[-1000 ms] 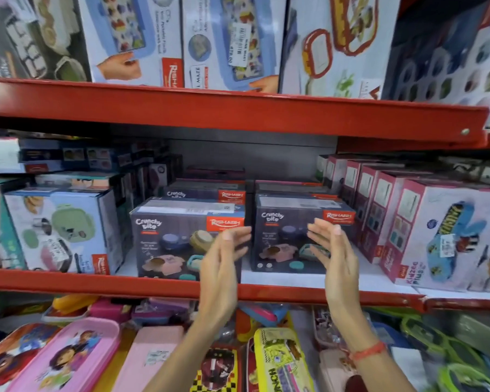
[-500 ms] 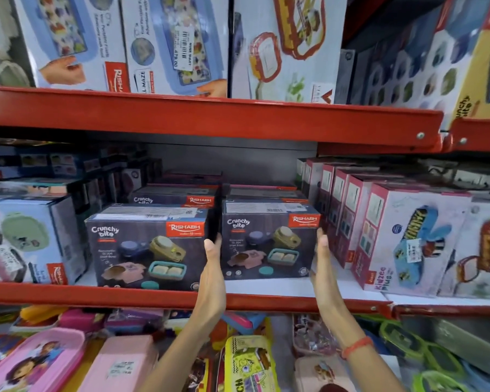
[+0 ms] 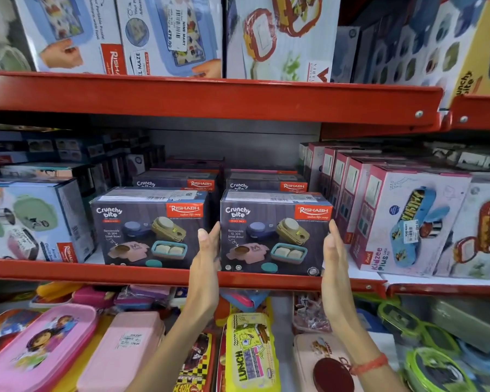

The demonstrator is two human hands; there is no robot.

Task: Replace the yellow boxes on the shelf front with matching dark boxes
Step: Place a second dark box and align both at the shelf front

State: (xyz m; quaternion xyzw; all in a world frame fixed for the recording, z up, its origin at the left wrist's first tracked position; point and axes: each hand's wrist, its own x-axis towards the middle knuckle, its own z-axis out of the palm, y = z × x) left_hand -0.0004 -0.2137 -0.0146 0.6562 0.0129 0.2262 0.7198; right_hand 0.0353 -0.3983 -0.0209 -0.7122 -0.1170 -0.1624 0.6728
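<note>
Head view: person is standing at a red shelf (image 3: 153,274), both hands up at the middle tier. Left hand (image 3: 207,256) is lying flat against the left side face of the right-hand dark box (image 3: 275,236), fingers straight and together. Right hand (image 3: 333,253) is lying flat against that box's right side, palm facing in. So the grip is two open palms pressing the box between them, no fingers curling around it. Box is sitting upright at the near edge of the shelf, front face "Crunchy bite" facing out. A second dark box (image 3: 150,230) is standing just beside it to the left, also at the shelf front, a narrow gap between the two where the left hand is sitting. More dark boxes are stacking up behind both, farther in. Pink-edged cartons (image 3: 408,222) are standing right of the held box, near the right hand. A yellow box (image 3: 478,52) is showing on the upper tier, far right. Lunch cases are lying on the tier below, under the forearms. Red thread band (image 3: 369,363) is circling the right wrist.
</note>
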